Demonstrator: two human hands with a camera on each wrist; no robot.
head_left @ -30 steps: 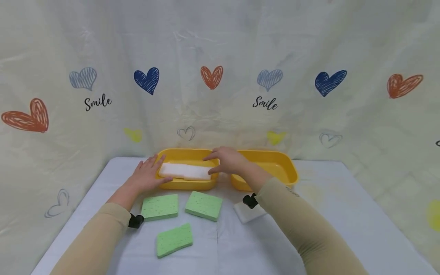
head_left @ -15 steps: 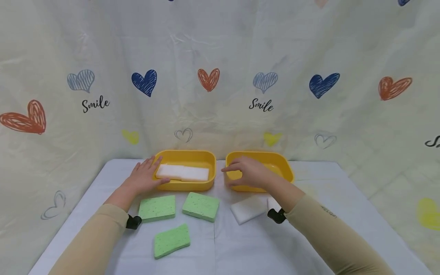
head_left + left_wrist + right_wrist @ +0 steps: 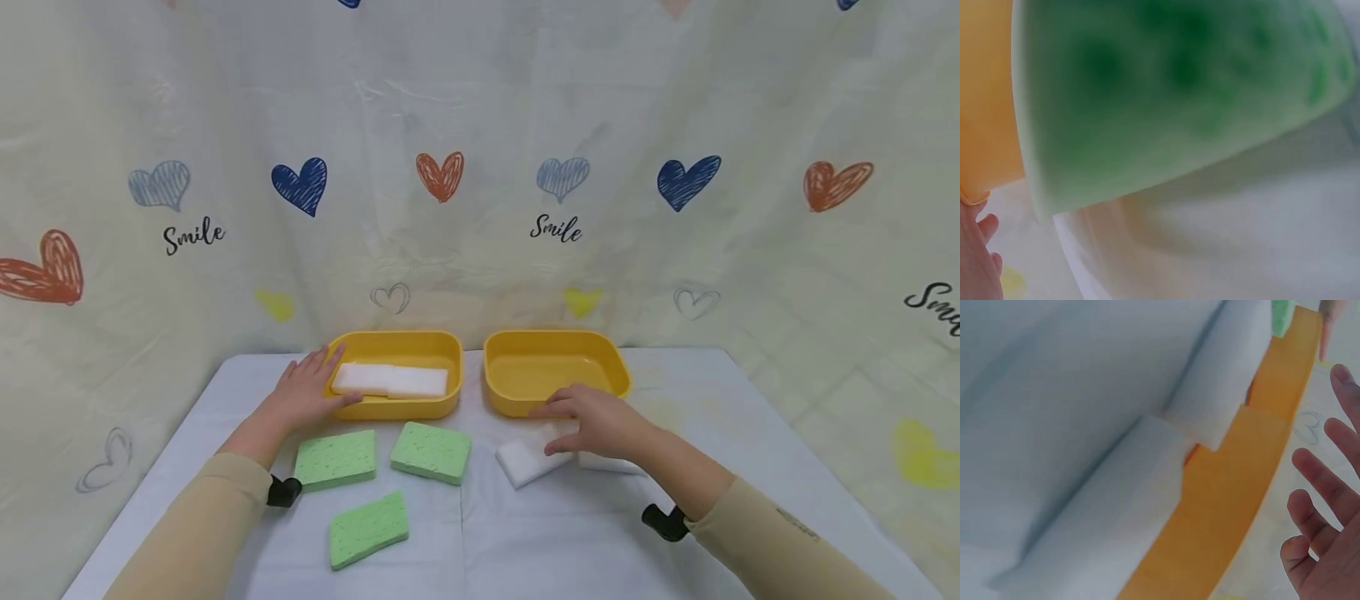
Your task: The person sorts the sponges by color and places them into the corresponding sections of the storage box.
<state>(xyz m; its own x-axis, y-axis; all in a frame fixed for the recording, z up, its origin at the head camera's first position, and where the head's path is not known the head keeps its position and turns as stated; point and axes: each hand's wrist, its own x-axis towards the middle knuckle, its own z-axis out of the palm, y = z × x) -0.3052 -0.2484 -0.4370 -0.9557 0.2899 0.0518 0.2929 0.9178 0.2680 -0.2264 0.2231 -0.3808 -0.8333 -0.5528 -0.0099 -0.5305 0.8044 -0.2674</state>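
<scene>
My left hand rests, fingers spread, on the left end of a yellow tray that holds two white sponges side by side. My right hand hovers with parted fingers over two more white sponges on the table, the nearer one partly covered by it and the other mostly hidden beneath it. Nothing sits between its fingers; in the right wrist view the fingers are spread apart. Just behind that hand stands a second yellow tray with a bare floor.
Three green sponges lie in front of the left tray: one at left, one at right and one nearer. A white cloth covers the table. Behind the trays hangs a curtain printed with hearts.
My right hand has moved from over the left tray, across the right tray, down to the white sponges in front of it. My left hand keeps its place on the left tray.
</scene>
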